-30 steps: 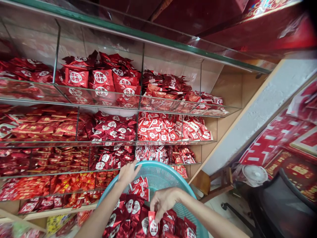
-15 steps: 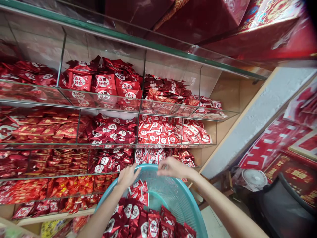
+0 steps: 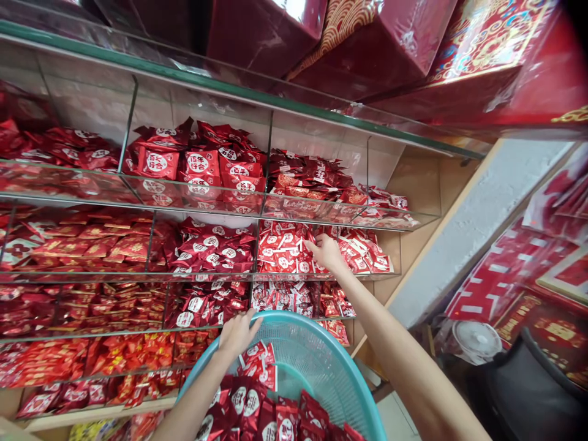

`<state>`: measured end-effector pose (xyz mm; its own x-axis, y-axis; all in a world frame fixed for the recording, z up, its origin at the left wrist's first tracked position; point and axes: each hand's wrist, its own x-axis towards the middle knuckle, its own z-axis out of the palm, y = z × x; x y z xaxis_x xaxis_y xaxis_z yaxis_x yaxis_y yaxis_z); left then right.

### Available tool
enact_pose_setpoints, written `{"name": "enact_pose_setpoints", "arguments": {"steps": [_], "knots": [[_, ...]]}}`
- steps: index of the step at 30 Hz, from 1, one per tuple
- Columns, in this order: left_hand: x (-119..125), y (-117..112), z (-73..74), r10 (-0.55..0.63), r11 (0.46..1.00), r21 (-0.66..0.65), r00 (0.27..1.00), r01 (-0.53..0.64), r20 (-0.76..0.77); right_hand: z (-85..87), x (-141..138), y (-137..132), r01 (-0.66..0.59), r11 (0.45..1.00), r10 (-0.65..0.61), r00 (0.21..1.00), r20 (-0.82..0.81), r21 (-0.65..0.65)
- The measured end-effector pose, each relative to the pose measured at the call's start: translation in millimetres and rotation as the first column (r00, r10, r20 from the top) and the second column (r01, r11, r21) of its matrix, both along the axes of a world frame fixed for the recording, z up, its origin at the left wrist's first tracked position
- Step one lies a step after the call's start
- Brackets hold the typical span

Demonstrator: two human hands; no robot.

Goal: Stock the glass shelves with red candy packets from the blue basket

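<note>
My left hand (image 3: 237,334) grips the far rim of a round turquoise plastic basket (image 3: 356,380), thumb on one side and fingers on the other. Inside the basket lie dark red packets (image 3: 269,419) with white oval labels, and a few red-and-white packets (image 3: 260,361) at its left wall. Reaching over the basket, my right hand (image 3: 325,252) is at a shelf compartment of small red-and-white packets (image 3: 285,248). Its fingers are bent together, pinching at a packet on the pile; the fingertips are partly hidden among the packets.
Glass-fronted shelves (image 3: 202,202) with upright dividers hold many red packets. Large dark red boxes (image 3: 367,55) sit on the glass shelf above. To the right are a pale wall (image 3: 441,245), a black chair back (image 3: 533,380) and a round white-lidded container (image 3: 475,338).
My right hand has moved up from above the basket's far rim to the red-and-white packets on the shelf. My left hand stays on the rim. The view has shifted slightly.
</note>
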<state>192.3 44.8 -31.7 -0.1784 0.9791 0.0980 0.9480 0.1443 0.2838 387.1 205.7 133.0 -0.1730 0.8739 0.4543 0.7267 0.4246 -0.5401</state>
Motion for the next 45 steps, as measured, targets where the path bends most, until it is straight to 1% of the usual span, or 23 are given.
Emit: {"name": "enact_pose_setpoints", "arguments": {"steps": [4, 6, 8, 10, 12, 14, 16, 18, 22, 24, 28, 31, 33, 34, 35, 37, 39, 40, 42, 45], "knots": [[-0.3, 0.2, -0.2, 0.001, 1.000, 0.005, 1.000, -0.001, 0.004, -6.8, 1.5, 10.9, -0.124, 0.984, 0.099, 0.979, -0.179, -0.131], [0.2, -0.2, 1.0, 0.007, 1.000, -0.003, 1.000, -0.007, 0.003, -8.6, 2.9, 11.4, -0.180, 0.972, 0.141, 0.960, -0.242, -0.149], [1.2, -0.8, 3.2, 0.016, 1.000, -0.019, 1.000, -0.016, 0.007, -8.6, 3.8, 8.6, -0.214, 0.966, 0.172, 0.949, -0.263, -0.141], [2.3, -1.5, 5.4, 0.023, 0.999, -0.032, 1.000, -0.022, 0.010, -7.2, 4.3, 3.0, -0.207, 0.975, 0.184, 0.956, -0.228, -0.084], [2.9, -1.9, 6.8, 0.023, 0.999, -0.037, 1.000, -0.022, 0.011, -5.2, 4.6, -4.0, -0.169, 0.984, 0.175, 0.972, -0.155, 0.051], [2.8, -2.0, 6.8, 0.016, 0.999, -0.032, 1.000, -0.016, 0.009, -3.5, 5.2, -10.5, -0.145, 0.969, 0.165, 0.983, -0.086, 0.202], [2.4, -1.8, 6.0, 0.008, 1.000, -0.022, 1.000, -0.008, 0.001, -3.1, 6.1, -14.9, -0.160, 0.947, 0.175, 0.984, -0.031, 0.279], [1.9, -1.5, 5.0, 0.007, 1.000, -0.011, 1.000, -0.007, -0.012, -4.1, 7.2, -16.0, -0.195, 0.942, 0.202, 0.979, 0.004, 0.273], [1.4, -0.9, 3.5, 0.016, 1.000, -0.014, 1.000, -0.016, -0.007, -9.2, 8.3, -12.5, -0.245, 0.960, 0.247, 0.969, 0.004, 0.133], [0.8, -0.5, 2.4, 0.010, 1.000, -0.008, 1.000, -0.010, 0.002, -10.8, 7.9, -11.8, -0.242, 0.964, 0.243, 0.970, 0.006, 0.107], [-0.7, 0.6, -1.4, -0.003, 1.000, 0.015, 1.000, 0.003, -0.001, -7.5, 7.3, -21.0, -0.196, 0.959, 0.196, 0.980, 0.021, 0.207], [-1.3, 1.3, -3.4, 0.002, 1.000, 0.017, 1.000, -0.002, -0.005, -1.8, 6.9, -40.5, -0.180, 0.950, 0.178, 0.983, 0.032, 0.256], [-1.1, 1.7, -3.9, -0.003, 1.000, 0.009, 1.000, 0.003, -0.007, -0.7, 5.1, -59.6, -0.225, 0.933, 0.221, 0.974, 0.049, 0.280], [-0.9, 2.0, -3.9, 0.001, 1.000, 0.004, 1.000, -0.001, -0.009, -1.9, 3.4, -70.6, -0.276, 0.918, 0.268, 0.961, 0.067, 0.286], [-0.7, 2.2, -4.0, -0.001, 1.000, -0.006, 1.000, 0.001, -0.011, -4.7, 1.4, -82.0, -0.339, 0.896, 0.327, 0.941, 0.091, 0.287], [-0.4, 2.7, -4.0, 0.013, 1.000, -0.015, 1.000, -0.013, -0.015, -15.4, -2.8, -104.2, -0.488, 0.832, 0.456, 0.873, 0.173, 0.264], [-0.5, 3.1, -4.1, 0.030, 0.999, -0.035, 0.999, -0.031, -0.025, -33.5, -5.3, -122.4, -0.615, 0.761, 0.555, 0.781, 0.286, 0.204], [-0.6, 3.1, -4.1, 0.024, 0.999, -0.046, 0.999, -0.025, -0.028, -45.1, -5.3, -128.8, -0.657, 0.737, 0.583, 0.736, 0.343, 0.157], [-0.9, 2.9, -3.9, 0.001, 0.998, -0.060, 1.000, -0.002, -0.027, -72.0, -2.5, -135.4, -0.695, 0.718, 0.610, 0.653, 0.448, 0.036], [-0.6, 2.6, -3.5, -0.006, 1.000, -0.030, 1.000, 0.005, -0.024, -114.4, 7.4, -132.2, -0.652, 0.746, 0.592, 0.553, 0.586, -0.138]]}}
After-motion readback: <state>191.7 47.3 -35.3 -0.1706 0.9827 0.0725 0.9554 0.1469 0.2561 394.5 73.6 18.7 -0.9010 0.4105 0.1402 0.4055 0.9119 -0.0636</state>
